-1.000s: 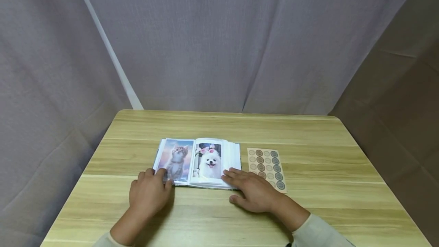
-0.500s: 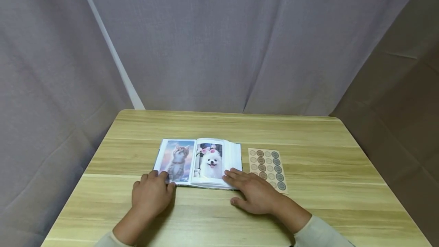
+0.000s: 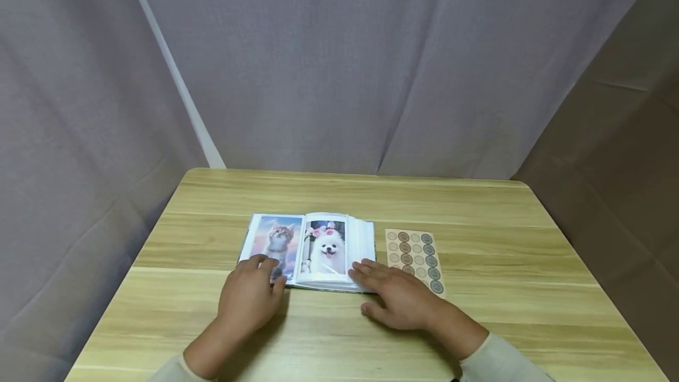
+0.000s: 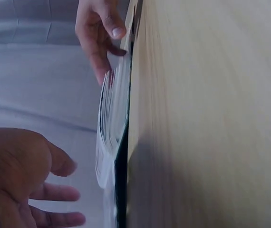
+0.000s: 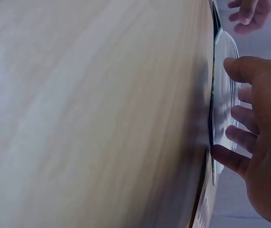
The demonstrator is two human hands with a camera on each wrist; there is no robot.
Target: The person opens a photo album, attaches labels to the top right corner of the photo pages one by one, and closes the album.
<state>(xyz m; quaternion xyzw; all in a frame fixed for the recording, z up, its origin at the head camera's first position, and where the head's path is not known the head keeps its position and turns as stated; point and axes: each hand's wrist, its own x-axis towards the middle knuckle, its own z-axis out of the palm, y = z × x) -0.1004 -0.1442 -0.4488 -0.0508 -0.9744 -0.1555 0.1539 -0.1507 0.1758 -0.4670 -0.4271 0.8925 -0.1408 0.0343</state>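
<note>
1. So the photo album (image 3: 303,252) lies open just ahead of my fingers, spread running left to right.
2. My right hand (image 3: 400,298) is nearer: fingers loosely straight, seemingly resting on the pages right of the dog photo (image 3: 326,249), gripping nothing.
3. My left hand (image 3: 248,298) hangs just above the cat photo (image 3: 276,239), fingers relaxed, holding nothing.
4. Versus half a second ago: left's come off the album's lower left and shifted inward; right's basically parked.

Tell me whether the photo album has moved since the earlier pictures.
No. Judged against the table in the head view, the photo album shows no clear shift left, right, nearer or farther.
</note>
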